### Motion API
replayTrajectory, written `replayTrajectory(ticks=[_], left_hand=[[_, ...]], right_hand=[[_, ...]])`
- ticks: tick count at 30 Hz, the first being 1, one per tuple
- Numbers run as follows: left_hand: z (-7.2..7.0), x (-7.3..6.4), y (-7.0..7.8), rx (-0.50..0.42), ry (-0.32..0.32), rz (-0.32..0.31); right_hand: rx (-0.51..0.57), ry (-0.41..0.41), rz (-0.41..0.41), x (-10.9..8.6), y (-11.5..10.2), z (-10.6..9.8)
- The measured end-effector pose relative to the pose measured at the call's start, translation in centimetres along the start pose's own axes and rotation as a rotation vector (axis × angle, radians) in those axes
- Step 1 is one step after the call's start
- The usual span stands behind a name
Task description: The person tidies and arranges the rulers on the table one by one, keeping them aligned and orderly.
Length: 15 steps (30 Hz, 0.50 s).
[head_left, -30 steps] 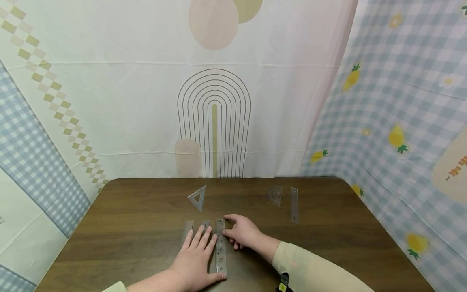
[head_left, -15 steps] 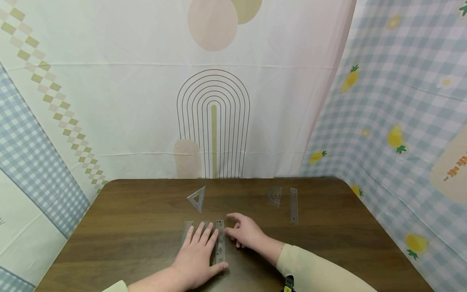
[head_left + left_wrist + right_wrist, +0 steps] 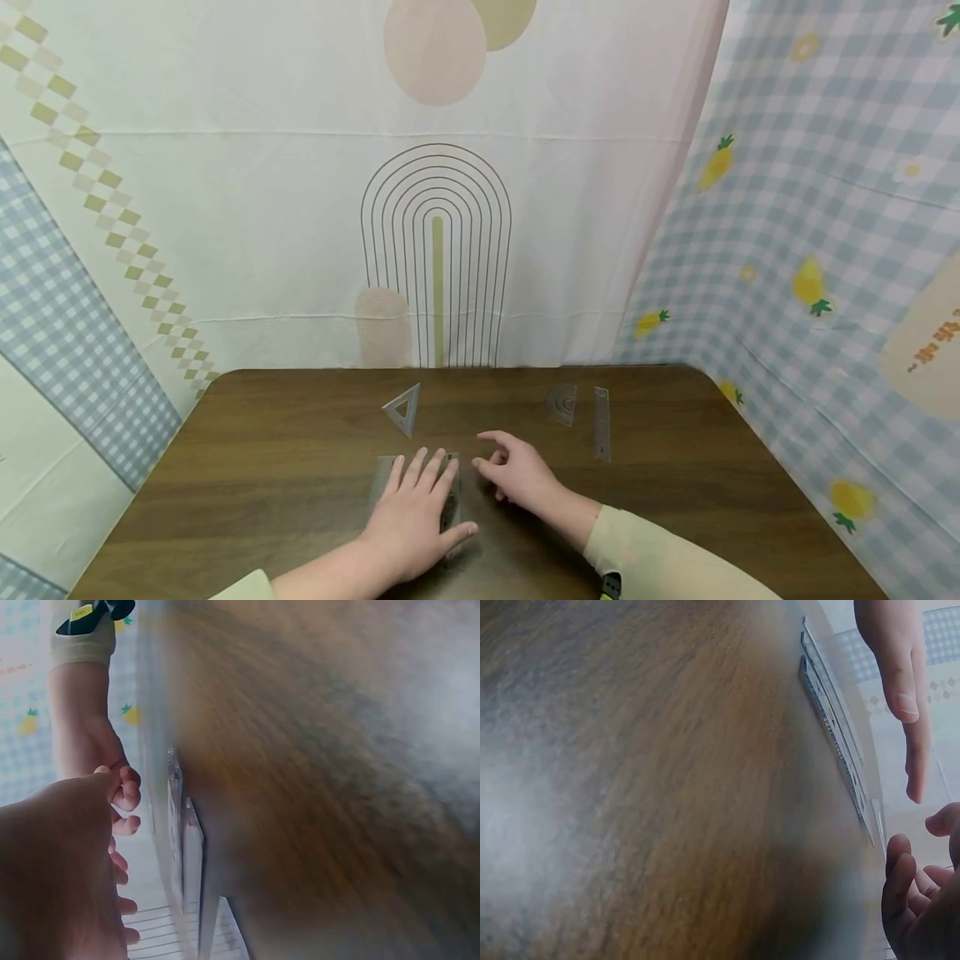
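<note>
Since half a second ago, the left hand [image 3: 412, 517] has shifted right across the rulers [image 3: 384, 475], and the right hand [image 3: 517, 475] has drawn farther from them. Patterned cloth [image 3: 262, 208] hangs behind the brown table [image 3: 285, 467]. The left hand is spread flat over the rulers, hiding most of them; whether it touches them is hard to tell. The right hand, loosely bent and holding nothing, is just beside them. Farther back lie a separate clear ruler [image 3: 602, 425] at right, a triangle [image 3: 413, 402] beyond the left fingertips, and a protractor [image 3: 555, 404] near that ruler.
</note>
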<state>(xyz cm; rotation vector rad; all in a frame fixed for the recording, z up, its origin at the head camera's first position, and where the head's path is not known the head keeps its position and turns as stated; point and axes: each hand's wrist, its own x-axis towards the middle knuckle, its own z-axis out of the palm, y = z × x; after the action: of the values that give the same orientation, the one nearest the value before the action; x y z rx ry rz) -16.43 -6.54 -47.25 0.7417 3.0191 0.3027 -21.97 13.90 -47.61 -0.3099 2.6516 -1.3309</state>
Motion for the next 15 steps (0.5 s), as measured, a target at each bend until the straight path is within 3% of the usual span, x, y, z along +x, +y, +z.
replayTrajectory(ticks=[8,15], left_hand=[[-0.3,0.8,1.0,0.008,0.004,0.004],[-0.4,1.9,2.1,-0.017,-0.005,0.006]], right_hand=[[-0.083,0.061,-0.052,-0.6,-0.1,-0.8],[-0.108,0.107,-0.038,-0.9,0.7,-2.0]])
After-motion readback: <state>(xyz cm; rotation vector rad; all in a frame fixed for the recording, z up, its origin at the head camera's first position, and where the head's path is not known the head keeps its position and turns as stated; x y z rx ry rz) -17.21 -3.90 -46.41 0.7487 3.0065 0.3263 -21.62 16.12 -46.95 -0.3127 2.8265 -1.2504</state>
